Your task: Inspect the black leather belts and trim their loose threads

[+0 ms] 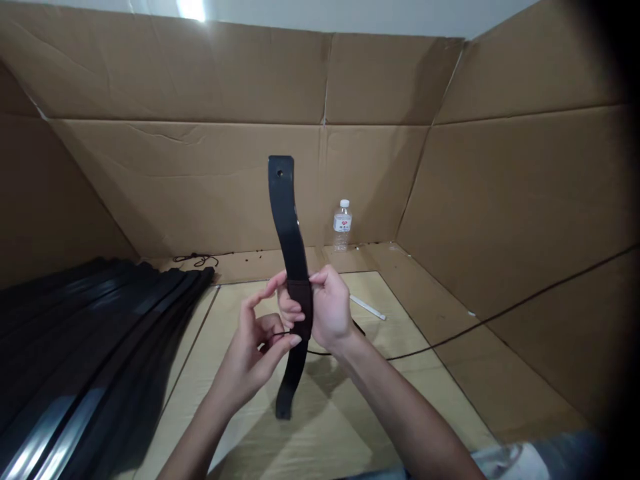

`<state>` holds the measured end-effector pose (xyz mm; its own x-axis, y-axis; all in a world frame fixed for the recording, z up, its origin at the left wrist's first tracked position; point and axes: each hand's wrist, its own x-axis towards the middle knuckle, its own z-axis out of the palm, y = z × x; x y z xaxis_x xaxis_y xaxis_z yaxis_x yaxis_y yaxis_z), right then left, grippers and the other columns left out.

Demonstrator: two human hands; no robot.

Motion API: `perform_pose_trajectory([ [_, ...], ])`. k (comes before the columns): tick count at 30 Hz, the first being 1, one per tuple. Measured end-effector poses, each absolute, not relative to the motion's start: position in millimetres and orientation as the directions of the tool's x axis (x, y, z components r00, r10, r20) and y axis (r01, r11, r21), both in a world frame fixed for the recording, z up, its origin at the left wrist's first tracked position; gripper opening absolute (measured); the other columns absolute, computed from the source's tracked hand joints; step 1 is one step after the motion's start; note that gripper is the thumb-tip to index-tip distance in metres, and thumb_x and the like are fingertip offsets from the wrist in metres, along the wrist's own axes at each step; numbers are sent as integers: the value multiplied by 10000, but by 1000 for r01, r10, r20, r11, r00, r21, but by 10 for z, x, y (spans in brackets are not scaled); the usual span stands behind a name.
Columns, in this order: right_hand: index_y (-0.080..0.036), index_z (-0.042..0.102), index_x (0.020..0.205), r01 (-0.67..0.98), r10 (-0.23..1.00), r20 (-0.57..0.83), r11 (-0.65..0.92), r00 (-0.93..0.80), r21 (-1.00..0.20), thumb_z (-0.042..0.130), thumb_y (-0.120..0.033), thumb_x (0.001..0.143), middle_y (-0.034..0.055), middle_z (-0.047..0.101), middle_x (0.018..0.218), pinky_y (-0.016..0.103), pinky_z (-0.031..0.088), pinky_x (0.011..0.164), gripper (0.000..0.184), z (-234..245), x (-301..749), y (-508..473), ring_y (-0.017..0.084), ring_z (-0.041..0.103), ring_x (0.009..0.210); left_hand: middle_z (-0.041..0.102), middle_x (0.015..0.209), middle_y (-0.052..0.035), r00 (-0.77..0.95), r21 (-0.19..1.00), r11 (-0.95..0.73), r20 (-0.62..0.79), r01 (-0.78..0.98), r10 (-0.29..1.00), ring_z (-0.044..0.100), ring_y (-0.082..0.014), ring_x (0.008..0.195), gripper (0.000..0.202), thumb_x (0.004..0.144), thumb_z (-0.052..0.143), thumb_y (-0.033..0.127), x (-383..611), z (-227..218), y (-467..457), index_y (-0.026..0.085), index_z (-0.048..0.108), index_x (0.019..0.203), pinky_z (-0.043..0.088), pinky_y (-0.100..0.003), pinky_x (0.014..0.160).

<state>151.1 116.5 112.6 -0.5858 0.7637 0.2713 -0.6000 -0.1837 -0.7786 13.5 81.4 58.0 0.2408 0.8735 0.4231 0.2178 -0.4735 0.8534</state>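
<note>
A curved black flat strip with a hole at its end stands upright in front of me. Around its middle sits a dark brown wrapping. My right hand is closed around the strip at this wrapped part, its fingers showing behind and to the left. At the lower edge of the wrapping my left hand pinches a thin dark cord between thumb and fingers. A long dark cord runs from behind the strip, past my right wrist, up to the right edge. Where the cord meets the wrapping is partly hidden by fingers.
Many similar black strips lie stacked on the left. A clear plastic bottle stands by the back cardboard wall. On the pale tabletop lies a thin white stick-like thing. Loose dark cord lies at the back left.
</note>
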Motion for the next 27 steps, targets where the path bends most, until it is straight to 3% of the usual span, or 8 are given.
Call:
perform_pose_trajectory([
  [4,-84,475,906,-584,737,338,-94,-585,-806,270,-396,712,-3,337,527,188,316,465,420,1167,1450,1093,79,293,465,596,887,-5,206,712,-667,634,221,745,638,-120,766,776,817,625,110,128,626,773,338,143,1380,502,-187,588],
  [9,-150,394,963,-595,731,360,-79,-580,-799,326,-341,725,-20,359,538,177,351,470,312,1166,1406,1085,77,313,469,586,906,0,227,559,-780,751,283,620,646,-123,801,794,773,662,64,57,623,806,350,231,1375,516,-163,572],
  [19,-148,356,822,-543,713,312,-114,-628,-832,336,-335,678,-13,365,501,185,353,455,237,1250,1310,1187,75,323,437,560,812,32,199,665,-723,695,187,691,613,-83,617,685,725,736,131,-9,740,912,286,303,1231,500,-156,512],
  [27,-142,380,871,-512,705,284,-131,-650,-849,319,-330,639,-9,356,494,195,347,427,304,1270,1290,1226,88,315,426,552,770,68,235,697,-708,674,113,701,587,-54,607,693,676,751,70,-36,787,988,306,315,1160,477,-110,511],
])
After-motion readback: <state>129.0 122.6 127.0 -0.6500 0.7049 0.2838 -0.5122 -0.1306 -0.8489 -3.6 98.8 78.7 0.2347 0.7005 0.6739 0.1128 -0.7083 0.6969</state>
